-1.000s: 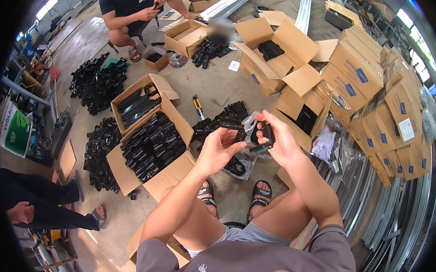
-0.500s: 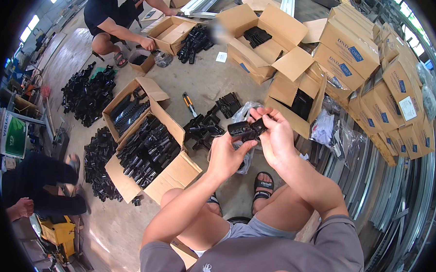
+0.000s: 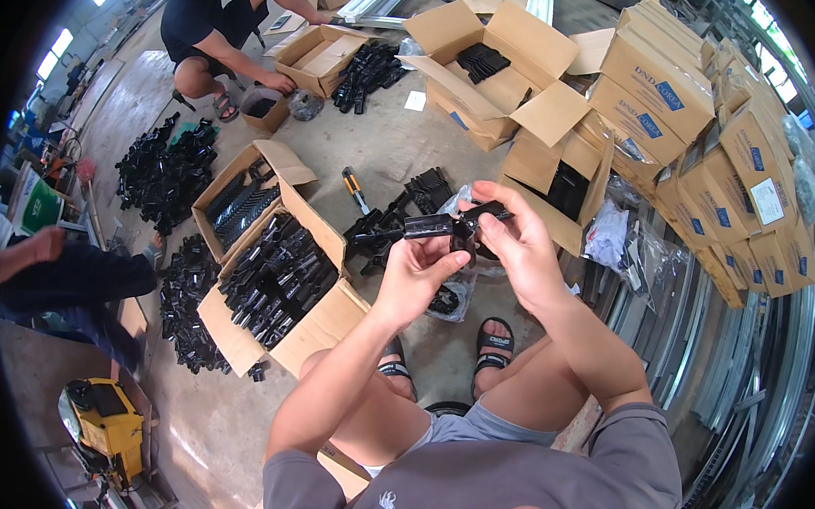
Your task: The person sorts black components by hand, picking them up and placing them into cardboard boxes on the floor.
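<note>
Left grip [image 3: 411,280] and right grip [image 3: 526,254] both pinch one black part [image 3: 462,237] in the head view, each with the thumb set against the fingers. The part is held up over the floor [image 3: 322,176], in front of the person's knees, its left end in the left grip and its right end in the right grip.

Just below the hands is a clear bag [image 3: 460,305], partly hidden by them, with small black pieces in it. On the floor left of the hands lie a loose heap [image 3: 379,227] of black parts and, beside it on the far side, a row [image 3: 429,191] of them. An orange-handled tool [image 3: 356,191] lies just beyond the heap.

Farther left are two open cartons of black parts, the near carton [image 3: 324,329] touching the far carton [image 3: 287,161]. Left of these spread a near pile [image 3: 190,309] and a far pile [image 3: 167,160], both black.

On the right are a large carton [image 3: 460,96], a smaller open carton [image 3: 529,165] and a stack [image 3: 741,194] of closed boxes, with metal strips [image 3: 648,344] on the near side.

At far left a co-worker [image 3: 202,31] has a hand at a small box [image 3: 272,117].
</note>
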A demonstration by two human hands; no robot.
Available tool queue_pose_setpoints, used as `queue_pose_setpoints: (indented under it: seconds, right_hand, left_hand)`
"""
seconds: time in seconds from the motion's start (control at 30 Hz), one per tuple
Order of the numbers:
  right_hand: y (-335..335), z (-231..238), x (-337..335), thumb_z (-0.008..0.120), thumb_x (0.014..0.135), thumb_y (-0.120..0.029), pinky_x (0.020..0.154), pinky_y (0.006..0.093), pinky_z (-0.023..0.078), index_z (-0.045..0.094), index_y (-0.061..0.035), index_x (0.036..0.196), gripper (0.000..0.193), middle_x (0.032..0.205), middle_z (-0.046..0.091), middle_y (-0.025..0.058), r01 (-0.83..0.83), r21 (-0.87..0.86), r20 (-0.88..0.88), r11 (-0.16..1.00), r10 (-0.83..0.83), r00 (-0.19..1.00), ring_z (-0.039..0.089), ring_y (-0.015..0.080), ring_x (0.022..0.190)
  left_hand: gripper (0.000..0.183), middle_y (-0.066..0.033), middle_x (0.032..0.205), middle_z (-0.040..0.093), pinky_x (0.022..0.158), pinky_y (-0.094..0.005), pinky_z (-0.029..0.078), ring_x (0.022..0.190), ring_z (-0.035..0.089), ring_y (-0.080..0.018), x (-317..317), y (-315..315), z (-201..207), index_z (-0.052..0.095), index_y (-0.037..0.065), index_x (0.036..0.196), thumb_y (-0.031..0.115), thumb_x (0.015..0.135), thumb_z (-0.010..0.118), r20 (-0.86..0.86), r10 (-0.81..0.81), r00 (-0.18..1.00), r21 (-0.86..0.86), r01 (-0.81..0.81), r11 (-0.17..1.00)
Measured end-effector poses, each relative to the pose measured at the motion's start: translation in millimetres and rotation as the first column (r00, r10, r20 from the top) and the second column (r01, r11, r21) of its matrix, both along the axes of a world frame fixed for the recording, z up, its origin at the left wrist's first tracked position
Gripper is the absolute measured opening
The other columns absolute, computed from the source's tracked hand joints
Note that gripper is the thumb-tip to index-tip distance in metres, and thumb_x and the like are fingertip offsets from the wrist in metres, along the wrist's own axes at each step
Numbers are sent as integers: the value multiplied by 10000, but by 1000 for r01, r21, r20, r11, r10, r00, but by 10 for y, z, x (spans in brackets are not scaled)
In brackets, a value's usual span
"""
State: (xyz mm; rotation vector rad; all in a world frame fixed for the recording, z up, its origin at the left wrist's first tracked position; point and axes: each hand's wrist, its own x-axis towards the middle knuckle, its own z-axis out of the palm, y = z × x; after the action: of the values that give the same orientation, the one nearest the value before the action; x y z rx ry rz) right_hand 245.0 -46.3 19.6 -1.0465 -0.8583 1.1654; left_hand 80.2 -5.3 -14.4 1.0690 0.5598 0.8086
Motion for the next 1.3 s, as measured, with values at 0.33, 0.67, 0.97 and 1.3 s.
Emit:
queue_pose_setpoints:
  seconds: [0.33,0.67,0.97,1.3]
  right_hand:
    - [-27,-35,9,730,889,-103,798,287,535,729,7,1038,184,1046,664,107,109,177,467,978,-181,865,661,160,917]
    - [-46,-88,-57,745,869,-113,719,297,548,743,10,977,163,949,678,116,120,270,546,955,-254,798,672,183,835]
    - [-38,-97,-99,736,882,-117,719,286,546,744,6,972,153,963,675,103,64,219,626,974,-190,756,664,167,828]
    - [261,-427,247,448,1062,-341,749,274,549,622,20,1178,416,991,659,104,157,-63,279,986,-134,951,666,171,908]
  left_hand:
    - [377,-86,1098,705,931,-257,508,988,654,-101,-145,55,124,615,-46,1217,2,862,732,-39,-53,998,-145,47,988]
    - [417,-115,1114,709,920,-271,522,979,662,-117,-233,57,145,631,-68,1204,-14,815,773,-118,-16,993,-149,-2,989]
    - [441,-118,1097,709,874,-274,528,961,668,-142,-311,91,139,628,-78,1198,19,800,794,-187,-25,982,-195,-12,981]
    - [407,-126,1080,711,903,-292,513,982,655,-146,-484,137,92,609,-99,1201,26,841,748,-270,8,963,-171,-56,984]
